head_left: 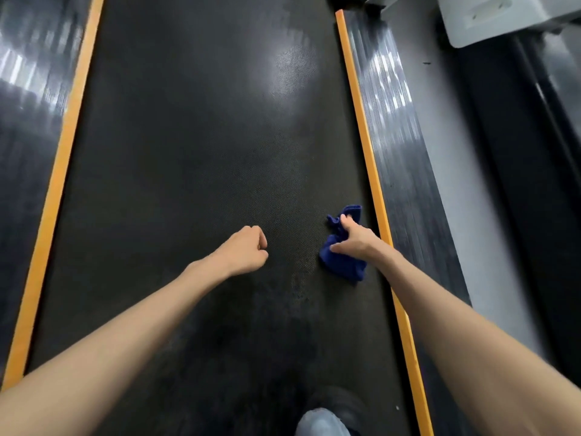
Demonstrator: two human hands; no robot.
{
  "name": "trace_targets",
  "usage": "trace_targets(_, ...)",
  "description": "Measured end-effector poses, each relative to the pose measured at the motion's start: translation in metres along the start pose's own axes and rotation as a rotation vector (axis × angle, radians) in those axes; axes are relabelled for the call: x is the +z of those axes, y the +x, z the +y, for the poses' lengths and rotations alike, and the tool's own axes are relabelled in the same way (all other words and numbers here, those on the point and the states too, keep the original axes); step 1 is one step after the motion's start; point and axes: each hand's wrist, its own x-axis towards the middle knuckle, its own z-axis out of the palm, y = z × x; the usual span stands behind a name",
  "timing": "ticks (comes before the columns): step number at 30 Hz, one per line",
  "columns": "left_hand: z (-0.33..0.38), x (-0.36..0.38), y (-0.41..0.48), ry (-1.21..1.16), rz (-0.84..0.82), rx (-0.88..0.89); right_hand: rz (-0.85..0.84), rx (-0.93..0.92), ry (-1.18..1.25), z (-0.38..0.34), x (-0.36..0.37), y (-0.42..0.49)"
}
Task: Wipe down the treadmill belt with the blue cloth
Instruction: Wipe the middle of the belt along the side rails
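Note:
The black textured treadmill belt (195, 146) fills the middle of the view and runs away from me. A crumpled blue cloth (341, 262) lies on the belt near its right edge. My right hand (356, 239) grips the cloth and holds it down against the belt. My left hand (246, 248) hovers over the middle of the belt to the left of the cloth, its fingers curled into a loose fist that holds nothing.
Orange strips (364, 121) (63, 146) border the belt on both sides, with ribbed dark side rails (396, 130) beyond them. A grey machine base (490, 20) stands at the top right. My knee (323, 423) shows at the bottom.

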Motion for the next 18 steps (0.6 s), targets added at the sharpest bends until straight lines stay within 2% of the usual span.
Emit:
trace_targets(2, 0.001, -0.015, 0.0, 0.07, -0.002, -0.032, 0.0, 0.008, -0.019, -0.005, -0.002, -0.004)
trace_targets(5, 0.007, -0.036, 0.006, 0.145, 0.044, -0.04, 0.093, 0.019, -0.125, -0.007, 0.01, -0.001)
trace_targets(10, 0.019, -0.039, 0.03, 0.121, 0.091, -0.037, 0.282, -0.023, -0.177, -0.004, 0.027, 0.013)
trace_targets(15, 0.02, -0.024, 0.027, 0.143, 0.022, -0.075, 0.275, -0.037, -0.154, -0.001, 0.025, 0.013)
trace_targets(18, 0.008, -0.021, 0.019, 0.153, 0.044, -0.146, 0.278, -0.053, -0.15, 0.004, 0.025, 0.015)
